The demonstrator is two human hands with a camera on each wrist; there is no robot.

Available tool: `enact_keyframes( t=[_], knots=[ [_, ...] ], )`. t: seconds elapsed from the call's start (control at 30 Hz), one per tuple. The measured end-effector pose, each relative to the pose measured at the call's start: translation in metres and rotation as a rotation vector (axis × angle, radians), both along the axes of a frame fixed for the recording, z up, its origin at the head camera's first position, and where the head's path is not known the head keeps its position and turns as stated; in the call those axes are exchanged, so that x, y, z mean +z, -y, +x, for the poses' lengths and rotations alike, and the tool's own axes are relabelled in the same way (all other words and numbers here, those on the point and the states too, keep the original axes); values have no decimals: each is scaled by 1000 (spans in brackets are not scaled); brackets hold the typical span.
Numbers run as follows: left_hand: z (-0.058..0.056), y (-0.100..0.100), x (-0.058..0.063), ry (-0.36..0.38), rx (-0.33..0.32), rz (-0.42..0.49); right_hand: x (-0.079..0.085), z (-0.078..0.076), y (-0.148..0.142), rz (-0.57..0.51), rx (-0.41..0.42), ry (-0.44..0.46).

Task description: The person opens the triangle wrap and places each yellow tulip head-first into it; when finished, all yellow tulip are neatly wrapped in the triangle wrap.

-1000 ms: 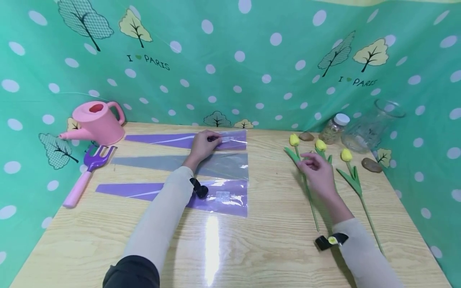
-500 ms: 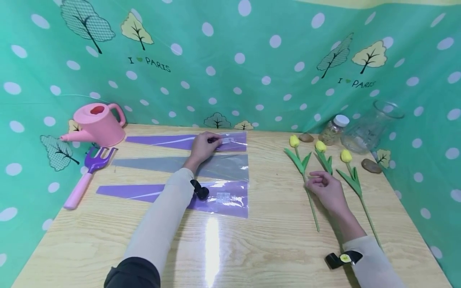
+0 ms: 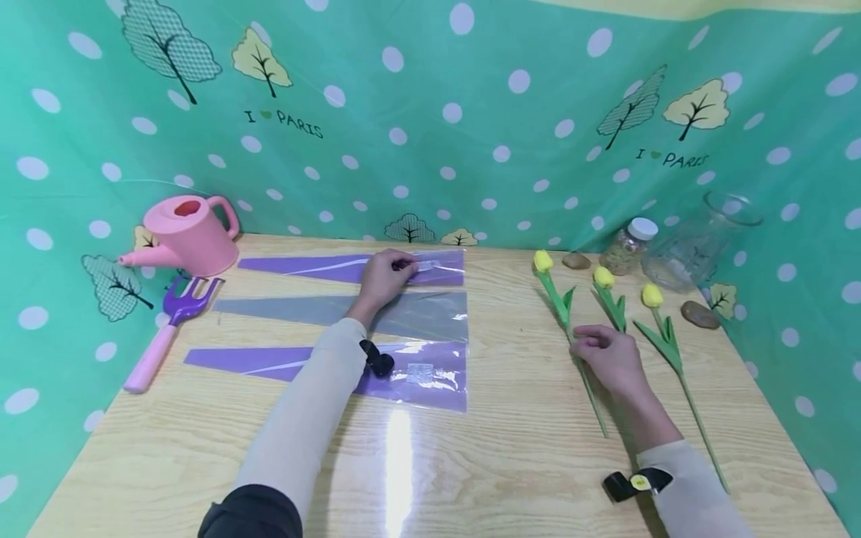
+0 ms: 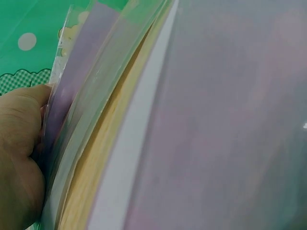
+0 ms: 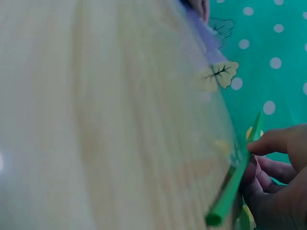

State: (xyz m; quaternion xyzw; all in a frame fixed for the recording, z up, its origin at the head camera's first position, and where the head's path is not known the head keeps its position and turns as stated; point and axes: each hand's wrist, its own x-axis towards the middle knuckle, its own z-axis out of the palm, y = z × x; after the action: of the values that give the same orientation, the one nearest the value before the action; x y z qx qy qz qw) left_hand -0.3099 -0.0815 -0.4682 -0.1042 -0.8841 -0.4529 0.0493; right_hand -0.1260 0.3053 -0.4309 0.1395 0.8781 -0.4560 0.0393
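Note:
My left hand point(image 3: 383, 282) pinches the far purple tapered plastic flower sleeve point(image 3: 303, 265) near its clear, wide end. A grey sleeve point(image 3: 430, 310) and another purple sleeve point(image 3: 430, 377) lie nearer, partly covered by my left arm. In the left wrist view, the thumb and fingers lie against the far sleeve point(image 4: 72, 91). On the right side, my right hand point(image 3: 610, 362) pinches the green stem of the leftmost yellow tulip point(image 3: 557, 302) just below its leaves. The right wrist view shows that stem point(image 5: 228, 196) between thumb and fingers, its cut end toward the camera.
Two more tulips, a middle one point(image 3: 604, 278) and a right one point(image 3: 673, 355), lie beside the right hand. Behind them are brown stones point(image 3: 699, 314), a white-capped jar point(image 3: 625, 246) and a glass vase point(image 3: 679, 258). A pink watering can point(image 3: 191, 235) and hand fork point(image 3: 158, 351) stand left.
My right hand has moved down from the leaves to the leftmost tulip's stem and taken hold of it. That tulip's head has swung slightly left. The left hand stays on the far sleeve.

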Motion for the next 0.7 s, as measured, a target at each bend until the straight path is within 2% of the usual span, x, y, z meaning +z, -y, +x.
enact_keyframes(
  t=[0.13,0.27,0.37,0.57,0.7],
  knots=[
    [0,0,-1,-4,6,4,2,-2,5,-166,0,35],
    [0,0,-2,-1,6,-4,8,-7,14,-296,-9,8],
    [-1,-1,-2,-2,4,-1,14,-16,21,-413,-35,-57],
    [-2,-1,0,-10,6,7,22,-47,41,-766,-118,-220],
    [-2,1,-1,-5,4,9,27,-64,55,-906,-179,-305]
  ],
)
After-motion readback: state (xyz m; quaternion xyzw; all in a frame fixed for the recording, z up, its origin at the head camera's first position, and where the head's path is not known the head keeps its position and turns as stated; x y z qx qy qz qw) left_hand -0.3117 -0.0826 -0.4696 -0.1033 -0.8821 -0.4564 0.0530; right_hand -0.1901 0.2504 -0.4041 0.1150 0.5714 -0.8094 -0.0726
